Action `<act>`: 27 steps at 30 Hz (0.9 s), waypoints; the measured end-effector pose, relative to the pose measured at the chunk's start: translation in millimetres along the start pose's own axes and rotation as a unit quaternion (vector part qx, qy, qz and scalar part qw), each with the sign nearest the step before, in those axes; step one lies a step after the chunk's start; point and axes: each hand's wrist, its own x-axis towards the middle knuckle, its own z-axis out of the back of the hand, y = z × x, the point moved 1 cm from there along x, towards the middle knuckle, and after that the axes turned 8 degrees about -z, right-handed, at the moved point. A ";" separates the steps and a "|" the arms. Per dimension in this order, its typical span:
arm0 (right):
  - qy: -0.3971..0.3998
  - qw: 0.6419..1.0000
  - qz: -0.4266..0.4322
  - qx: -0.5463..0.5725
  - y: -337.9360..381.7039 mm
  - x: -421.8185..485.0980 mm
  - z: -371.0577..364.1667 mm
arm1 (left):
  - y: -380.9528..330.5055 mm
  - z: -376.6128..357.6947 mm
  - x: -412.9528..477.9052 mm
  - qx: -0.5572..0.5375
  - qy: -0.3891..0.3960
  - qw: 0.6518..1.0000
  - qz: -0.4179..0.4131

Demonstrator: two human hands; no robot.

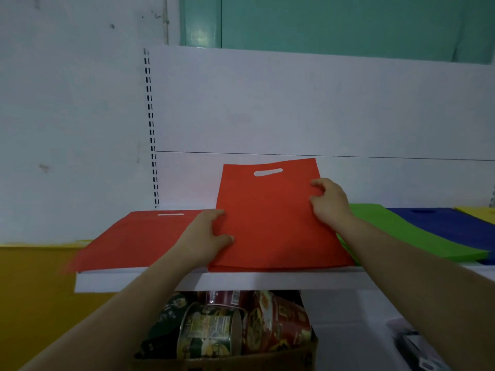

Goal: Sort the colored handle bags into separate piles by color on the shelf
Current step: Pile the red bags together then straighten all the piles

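Observation:
A red handle bag (270, 218) is held tilted up above the white shelf (267, 281), its handle slot at the top. My left hand (207, 236) grips its left edge, thumb on the front. My right hand (330, 200) pinches its right edge. To the left, another red bag (134, 236) lies flat on the shelf. On the right lie a green bag (396, 234), then a blue bag (450, 226), and a sliver of a yellow bag (479, 211) at the far right.
Below the shelf stands a cardboard box (227, 361) with several instant-noodle cups (211, 330). A yellow surface (34, 290) runs along the lower left. The white back panel (294, 108) with a slotted upright (151, 124) rises behind the shelf.

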 end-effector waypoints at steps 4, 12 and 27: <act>0.044 0.995 -0.006 -0.091 -9.8 14.4 -13.8 | -1.1 -1.6 0.4 0.052 0.061 0.997 0.021; 0.201 0.931 0.000 -0.305 -26.9 19.9 -29.2 | -9.0 -5.9 -10.3 0.074 0.199 0.976 0.052; 0.341 0.883 0.065 -0.317 -31.9 10.3 -23.7 | -14.6 -10.4 -16.0 0.148 0.158 0.975 0.040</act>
